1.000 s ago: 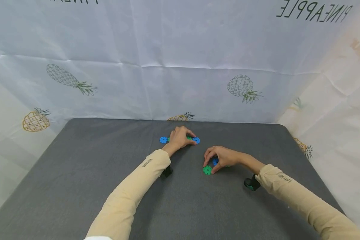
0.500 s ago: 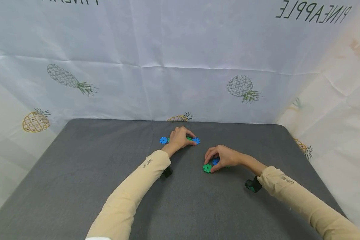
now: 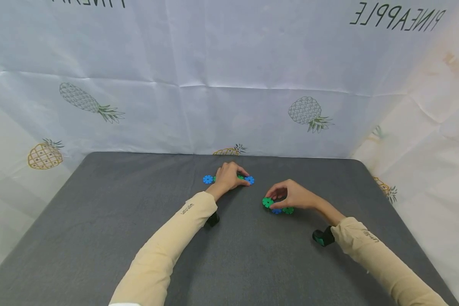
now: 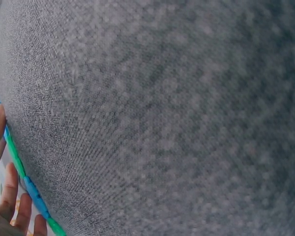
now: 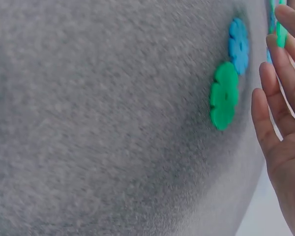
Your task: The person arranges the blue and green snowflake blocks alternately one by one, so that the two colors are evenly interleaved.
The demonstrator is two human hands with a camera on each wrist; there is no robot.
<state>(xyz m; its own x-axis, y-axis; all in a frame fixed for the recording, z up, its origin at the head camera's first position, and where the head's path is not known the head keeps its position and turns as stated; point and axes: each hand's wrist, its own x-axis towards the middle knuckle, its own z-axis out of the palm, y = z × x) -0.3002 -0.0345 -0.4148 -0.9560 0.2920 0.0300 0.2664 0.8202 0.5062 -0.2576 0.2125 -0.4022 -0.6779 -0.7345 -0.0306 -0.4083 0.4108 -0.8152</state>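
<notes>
Blue and green notched interlocking discs lie in a row at the far side of the table. My left hand point(image 3: 228, 176) covers the row's middle. Its thumb and a fingertip pinch the blue disc point(image 3: 249, 180) at the right end, while another blue disc point(image 3: 208, 179) shows at the left end. In the left wrist view, a green disc point(image 4: 14, 155) and a blue disc point(image 4: 36, 196) run edge to edge beside the fingers. My right hand point(image 3: 296, 195) pinches a green disc point(image 3: 268, 202), tilted above the table. Below that hand lie a blue disc point(image 3: 277, 211) and a green disc point(image 3: 288, 210).
A dark grey cloth covers the table point(image 3: 118, 238). Behind its far edge hangs a white curtain point(image 3: 229, 114) printed with pineapples. Each wrist carries a black camera, such as the right one point(image 3: 323, 236).
My right hand has lifted the green disc off the table and moved it away from me, uncovering more of the blue and green discs beneath. The left hand stays on the row.
</notes>
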